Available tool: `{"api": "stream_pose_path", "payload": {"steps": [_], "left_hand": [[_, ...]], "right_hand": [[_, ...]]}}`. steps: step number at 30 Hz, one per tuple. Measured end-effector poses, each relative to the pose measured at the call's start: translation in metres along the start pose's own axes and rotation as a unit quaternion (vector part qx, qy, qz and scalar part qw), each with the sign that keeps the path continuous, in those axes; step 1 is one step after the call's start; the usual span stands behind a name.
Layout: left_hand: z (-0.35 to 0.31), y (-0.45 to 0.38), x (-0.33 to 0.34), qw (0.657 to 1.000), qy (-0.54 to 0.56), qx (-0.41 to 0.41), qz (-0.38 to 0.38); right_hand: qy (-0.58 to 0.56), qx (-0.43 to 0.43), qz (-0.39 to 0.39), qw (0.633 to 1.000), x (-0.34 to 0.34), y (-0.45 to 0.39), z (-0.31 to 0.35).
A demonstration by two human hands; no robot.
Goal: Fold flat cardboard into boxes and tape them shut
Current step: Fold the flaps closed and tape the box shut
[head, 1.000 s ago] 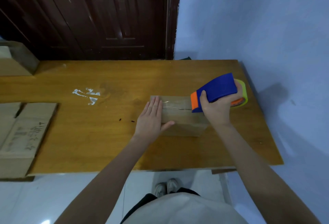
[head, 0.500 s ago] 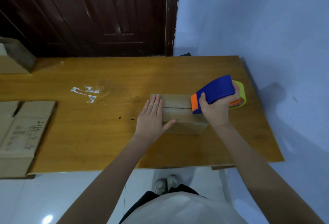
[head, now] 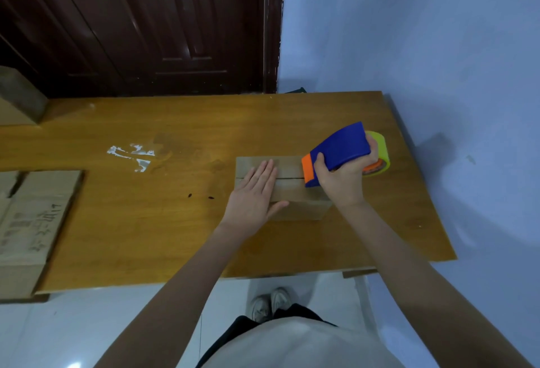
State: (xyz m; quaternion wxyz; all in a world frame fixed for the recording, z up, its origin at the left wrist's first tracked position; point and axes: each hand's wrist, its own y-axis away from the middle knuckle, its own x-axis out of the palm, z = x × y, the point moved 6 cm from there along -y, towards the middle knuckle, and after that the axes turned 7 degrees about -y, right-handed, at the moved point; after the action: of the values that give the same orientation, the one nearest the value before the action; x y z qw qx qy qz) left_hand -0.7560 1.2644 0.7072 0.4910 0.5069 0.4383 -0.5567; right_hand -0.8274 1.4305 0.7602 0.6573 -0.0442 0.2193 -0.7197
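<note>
A: What does the right hand (head: 343, 180) hold?

B: Its grip is curled round a blue tape dispenser (head: 336, 153) with an orange front end; the yellow-green tape roll (head: 380, 151) shows behind the fingers. The orange end rests on the top of the small cardboard box (head: 292, 189), at the end of the seam nearest this grip.

A: And the other grip?

B: The left hand (head: 255, 195) lies flat, fingers straight, pressing the box top on the side away from the dispenser. It holds nothing.

A: How far along is the work?

B: The box stands folded on the counter (head: 175, 221), its flaps closed. The seam between the two hands reads as a dark line, so it appears largely untaped, though clear tape would be hard to see here. Well beyond the left hand lies flat cardboard (head: 32, 221), judged as stock yet to fold. Farther off, a further box (head: 17, 101) sits at the counter's corner.
</note>
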Motion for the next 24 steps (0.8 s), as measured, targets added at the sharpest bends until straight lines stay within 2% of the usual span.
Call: {"api": "stream_pose_path", "payload": {"steps": [8, 13, 24], "left_hand": [[0.009, 0.005, -0.015, 0.999, -0.006, -0.036, -0.013], [-0.027, -0.012, -0.009, 0.999, 0.014, 0.027, -0.016], [-0.009, -0.006, -0.006, 1.0, -0.011, 0.002, -0.017]], "right_hand": [[-0.007, 0.013, 0.028, 0.999, 0.024, 0.001, -0.002], [-0.02, 0.007, 0.017, 1.0, 0.021, 0.002, -0.001], [-0.034, 0.029, 0.028, 0.999, 0.037, 0.003, 0.001]]}}
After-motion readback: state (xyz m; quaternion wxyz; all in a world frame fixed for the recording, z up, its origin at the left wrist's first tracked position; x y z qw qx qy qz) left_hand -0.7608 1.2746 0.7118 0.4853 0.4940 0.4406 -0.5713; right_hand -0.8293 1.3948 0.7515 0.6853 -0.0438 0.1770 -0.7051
